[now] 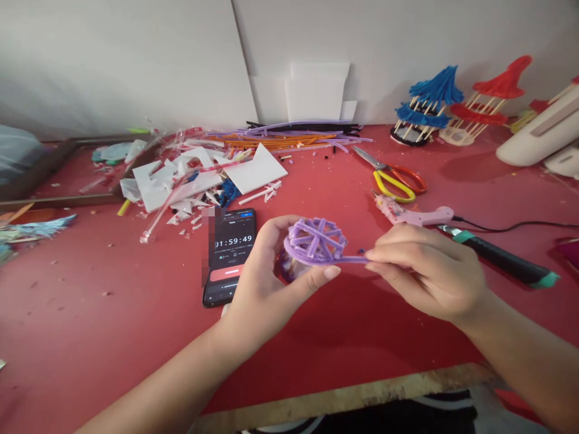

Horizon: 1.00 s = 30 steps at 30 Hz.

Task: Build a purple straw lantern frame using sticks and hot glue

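My left hand (271, 265) is closed around a small round frame of purple pipe cleaners (316, 238), its spokes crossing at the centre. Thumb and fingers grip it from the sides, and its lower part is partly hidden by them. From the rim a loose purple pipe cleaner strand (354, 260) runs to the right. My right hand (425, 268) pinches the end of that strand between thumb and fingertips. Just behind the right hand lies a pink glue gun (420, 216) with a black cord. A phone (231, 253) showing a timer rests beside the left hand.
Scissors (393, 175) with red and yellow handles and green-black cutters (506, 259) lie to the right. Blue (429, 102) and red (493, 99) pagoda-like models stand at the back. Paper scraps (190, 175) and bundled pipe cleaners (289, 138) cover the back left. A wooden edge (344, 398) borders the red table.
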Tool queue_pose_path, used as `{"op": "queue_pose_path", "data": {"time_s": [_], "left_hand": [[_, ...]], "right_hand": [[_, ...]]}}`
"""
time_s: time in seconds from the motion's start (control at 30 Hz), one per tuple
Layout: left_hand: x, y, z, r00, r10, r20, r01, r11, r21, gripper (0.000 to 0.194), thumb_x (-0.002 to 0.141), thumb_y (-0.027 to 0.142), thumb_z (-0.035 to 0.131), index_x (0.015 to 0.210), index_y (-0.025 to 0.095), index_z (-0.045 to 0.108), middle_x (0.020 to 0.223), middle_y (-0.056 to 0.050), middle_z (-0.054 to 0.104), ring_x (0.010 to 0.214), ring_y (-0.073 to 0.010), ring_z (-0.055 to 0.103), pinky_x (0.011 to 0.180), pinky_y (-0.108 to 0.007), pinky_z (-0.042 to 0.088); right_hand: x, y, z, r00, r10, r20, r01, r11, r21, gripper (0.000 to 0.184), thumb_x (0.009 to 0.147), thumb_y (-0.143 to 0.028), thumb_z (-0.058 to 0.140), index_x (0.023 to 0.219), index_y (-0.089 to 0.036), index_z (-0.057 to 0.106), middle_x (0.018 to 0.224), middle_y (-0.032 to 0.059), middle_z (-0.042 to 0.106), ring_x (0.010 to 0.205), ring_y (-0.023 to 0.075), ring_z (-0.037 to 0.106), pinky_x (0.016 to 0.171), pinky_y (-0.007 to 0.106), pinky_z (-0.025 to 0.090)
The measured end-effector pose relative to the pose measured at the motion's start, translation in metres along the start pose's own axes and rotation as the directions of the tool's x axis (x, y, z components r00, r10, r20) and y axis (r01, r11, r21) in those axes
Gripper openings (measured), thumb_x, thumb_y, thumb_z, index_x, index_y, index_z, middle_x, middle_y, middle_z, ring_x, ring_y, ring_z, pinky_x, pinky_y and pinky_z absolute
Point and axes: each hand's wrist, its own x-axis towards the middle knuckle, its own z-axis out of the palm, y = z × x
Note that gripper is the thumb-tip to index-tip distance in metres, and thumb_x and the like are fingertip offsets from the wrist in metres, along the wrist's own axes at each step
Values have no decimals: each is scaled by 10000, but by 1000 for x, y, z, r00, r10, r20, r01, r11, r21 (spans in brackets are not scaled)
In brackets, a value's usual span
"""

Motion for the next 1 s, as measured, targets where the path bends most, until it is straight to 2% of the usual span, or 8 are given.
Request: {"op": "queue_pose_path", "data": {"time_s": [0.2, 0.47, 0.63, 0.83, 1.0], "left_hand": [[-1, 0, -1, 998, 17, 65, -18, 1000, 18, 476, 806, 223, 814, 1184, 268, 528, 1074, 6, 668, 951, -116, 676, 771, -168, 543], [1, 3, -1, 992, 7, 124, -10, 1000, 25, 503, 776, 231, 836, 1175, 244, 530, 1077, -4, 669, 934, -125, 671, 800, -196, 557], [0, 6, -2, 987, -17, 160, 20, 1000, -16, 496, 778, 215, 833, 1168, 255, 529, 1082, 0, 658, 908, -115, 661, 791, -190, 551], [1, 4, -4, 980, -52, 191, 53, 999, -3, 488, 784, 252, 830, 1184, 252, 550, 1093, -33, 649, 910, -151, 640, 758, -229, 537], [1, 6, -4, 976, -117, 185, 130, 990, -60, 461, 786, 268, 828, 1163, 248, 563, 1093, -31, 659, 933, -157, 640, 796, -249, 537]], "right_hand": [[-2, 1, -1, 999, 1, -45, -3, 999, -34, 99, 894, -83, 663, 956, -159, 655, 796, 41, 696, 735, 153, 659, 729, 293, 561], [-1, 0, 1, 994, 92, -59, -94, 995, -29, 101, 899, -102, 645, 925, -200, 647, 782, 22, 691, 714, 149, 650, 689, 294, 556], [1, -4, 3, 982, 181, -45, -181, 983, 16, 126, 896, -114, 631, 911, -238, 650, 765, 23, 695, 703, 166, 657, 633, 301, 547], [5, -6, 2, 971, 238, -14, -236, 970, 61, 93, 904, -142, 638, 875, -228, 653, 753, 11, 701, 567, 118, 598, 506, 253, 479], [3, -5, 2, 963, 265, 51, -270, 953, 141, 82, 919, -142, 613, 886, -211, 643, 775, 13, 696, 602, 109, 593, 511, 238, 443]]}}
